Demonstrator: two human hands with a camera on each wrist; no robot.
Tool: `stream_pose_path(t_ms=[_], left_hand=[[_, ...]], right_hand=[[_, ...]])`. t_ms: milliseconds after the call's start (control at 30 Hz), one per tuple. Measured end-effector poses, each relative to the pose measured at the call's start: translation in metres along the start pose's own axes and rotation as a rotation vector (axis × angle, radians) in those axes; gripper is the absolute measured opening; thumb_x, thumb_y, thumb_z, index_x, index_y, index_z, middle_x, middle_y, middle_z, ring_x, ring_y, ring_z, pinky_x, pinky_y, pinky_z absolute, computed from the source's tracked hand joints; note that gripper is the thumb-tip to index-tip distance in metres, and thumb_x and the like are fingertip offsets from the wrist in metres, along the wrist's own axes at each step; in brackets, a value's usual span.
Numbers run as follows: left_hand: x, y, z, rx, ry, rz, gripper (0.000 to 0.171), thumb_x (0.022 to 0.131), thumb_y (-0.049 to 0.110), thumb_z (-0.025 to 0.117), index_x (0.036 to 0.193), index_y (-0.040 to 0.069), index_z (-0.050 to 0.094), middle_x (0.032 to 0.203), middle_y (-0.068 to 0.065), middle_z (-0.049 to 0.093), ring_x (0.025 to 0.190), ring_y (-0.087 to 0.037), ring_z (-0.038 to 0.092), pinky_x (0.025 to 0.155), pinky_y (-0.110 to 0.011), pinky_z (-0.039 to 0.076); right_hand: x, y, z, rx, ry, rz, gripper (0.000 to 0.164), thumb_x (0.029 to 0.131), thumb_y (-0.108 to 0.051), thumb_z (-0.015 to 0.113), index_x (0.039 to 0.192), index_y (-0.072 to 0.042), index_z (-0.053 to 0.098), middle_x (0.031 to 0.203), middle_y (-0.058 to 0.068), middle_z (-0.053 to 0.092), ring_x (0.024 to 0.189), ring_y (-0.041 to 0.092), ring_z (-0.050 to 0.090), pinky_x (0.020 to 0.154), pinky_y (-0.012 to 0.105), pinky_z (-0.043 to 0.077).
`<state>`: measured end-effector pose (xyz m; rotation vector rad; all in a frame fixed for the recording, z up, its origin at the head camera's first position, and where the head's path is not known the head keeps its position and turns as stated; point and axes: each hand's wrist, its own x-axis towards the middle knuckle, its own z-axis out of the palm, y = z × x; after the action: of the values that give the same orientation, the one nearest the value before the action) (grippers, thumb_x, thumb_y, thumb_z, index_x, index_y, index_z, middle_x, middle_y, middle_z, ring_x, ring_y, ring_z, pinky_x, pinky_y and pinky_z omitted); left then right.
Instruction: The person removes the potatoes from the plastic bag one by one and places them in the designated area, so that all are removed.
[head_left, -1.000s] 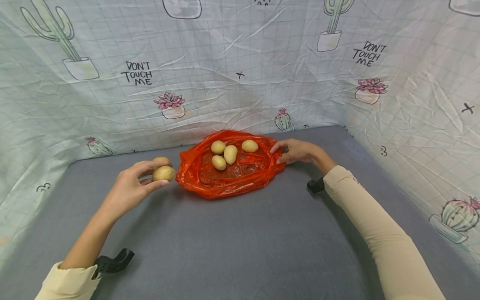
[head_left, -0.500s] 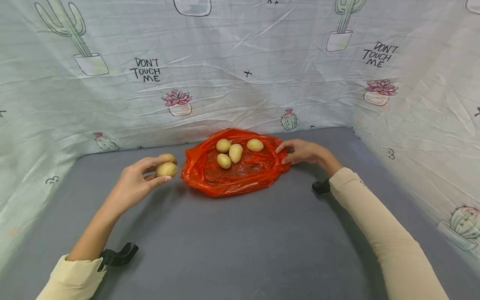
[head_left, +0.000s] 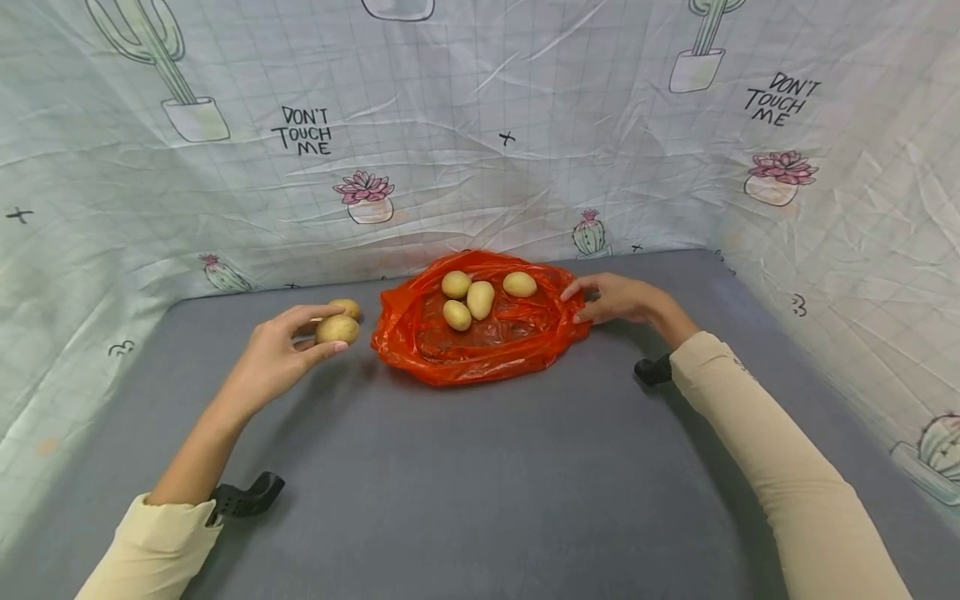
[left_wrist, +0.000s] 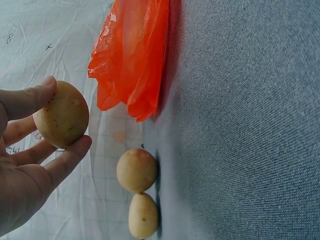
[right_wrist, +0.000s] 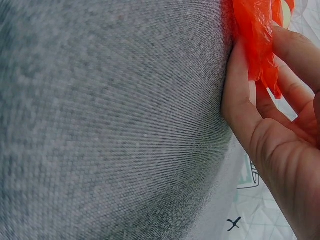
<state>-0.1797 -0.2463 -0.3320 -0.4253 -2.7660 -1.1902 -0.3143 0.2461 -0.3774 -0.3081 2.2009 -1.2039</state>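
A potato (head_left: 337, 330) is pinched between the thumb and fingers of my left hand (head_left: 273, 354), just left of the red plastic bag (head_left: 480, 368). In the left wrist view that potato (left_wrist: 63, 116) is held up, apart from two others; the upper potato (left_wrist: 137, 170) touches the lower potato (left_wrist: 143, 216). Behind the held one, the head view shows part of a further potato (head_left: 346, 308). My right hand (head_left: 618, 298) grips the bag's right edge; in the right wrist view the thin plastic (right_wrist: 256, 45) lies between thumb and fingers. Several potatoes (head_left: 480, 300) rest inside the wide-mouthed bag.
The grey cloth-covered table (head_left: 450, 483) extends in front of the bag. A white cloth backdrop (head_left: 465, 167) printed with cacti rises behind it and on both sides. Dark wrist mounts (head_left: 247, 496) stick out from the forearms.
The head view has shifted a little, so the whole scene sits farther right. My left hand keeps hold of its potato and my right hand stays on the bag's edge.
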Motion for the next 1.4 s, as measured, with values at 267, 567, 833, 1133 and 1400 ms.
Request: stream_pose_path(t_ms=[267, 567, 833, 1133, 1400], left_hand=[[0.001, -0.005, -0.004, 0.010, 0.023, -0.012, 0.052, 0.089, 0.011, 0.080, 0.136, 0.000, 0.061, 0.137, -0.021, 0.059, 0.119, -0.038, 0.059, 0.081, -0.003, 0.047], [-0.002, -0.023, -0.010, 0.035, 0.032, -0.026, 0.051, 0.090, 0.011, 0.079, 0.136, -0.001, 0.061, 0.135, -0.024, 0.058, 0.120, -0.042, 0.059, 0.081, -0.002, 0.046], [-0.003, -0.034, -0.021, 0.122, 0.048, -0.065, 0.051, 0.091, 0.014, 0.078, 0.137, 0.002, 0.061, 0.137, -0.026, 0.057, 0.118, -0.045, 0.062, 0.085, -0.028, 0.057], [0.002, -0.045, -0.025, 0.167, 0.045, -0.071, 0.052, 0.093, 0.017, 0.077, 0.139, 0.000, 0.059, 0.139, -0.031, 0.055, 0.119, -0.050, 0.060, 0.089, -0.051, 0.053], [0.006, -0.059, -0.029, 0.190, 0.059, -0.101, 0.050, 0.094, 0.015, 0.075, 0.138, -0.001, 0.058, 0.139, -0.034, 0.053, 0.119, -0.055, 0.057, 0.089, -0.062, 0.051]], right_hand=[[-0.002, -0.002, 0.000, -0.003, 0.000, 0.002, 0.047, 0.096, -0.005, 0.070, 0.139, -0.001, 0.052, 0.150, 0.017, 0.035, 0.106, 0.020, 0.054, 0.087, 0.031, 0.052], [-0.002, -0.003, -0.001, 0.003, -0.003, 0.014, 0.048, 0.096, -0.005, 0.070, 0.140, -0.002, 0.051, 0.153, 0.017, 0.031, 0.105, 0.018, 0.053, 0.084, 0.029, 0.052], [-0.002, -0.002, -0.001, -0.001, -0.003, 0.012, 0.047, 0.096, -0.004, 0.069, 0.140, -0.002, 0.051, 0.152, 0.018, 0.031, 0.106, 0.019, 0.052, 0.085, 0.029, 0.052], [-0.002, 0.000, -0.001, 0.003, -0.001, 0.012, 0.047, 0.096, -0.004, 0.069, 0.140, -0.002, 0.051, 0.152, 0.018, 0.032, 0.108, 0.020, 0.052, 0.086, 0.030, 0.052], [-0.002, -0.002, 0.001, 0.007, 0.017, 0.016, 0.045, 0.096, -0.005, 0.069, 0.138, -0.003, 0.053, 0.149, 0.016, 0.034, 0.105, 0.019, 0.053, 0.085, 0.031, 0.052]])
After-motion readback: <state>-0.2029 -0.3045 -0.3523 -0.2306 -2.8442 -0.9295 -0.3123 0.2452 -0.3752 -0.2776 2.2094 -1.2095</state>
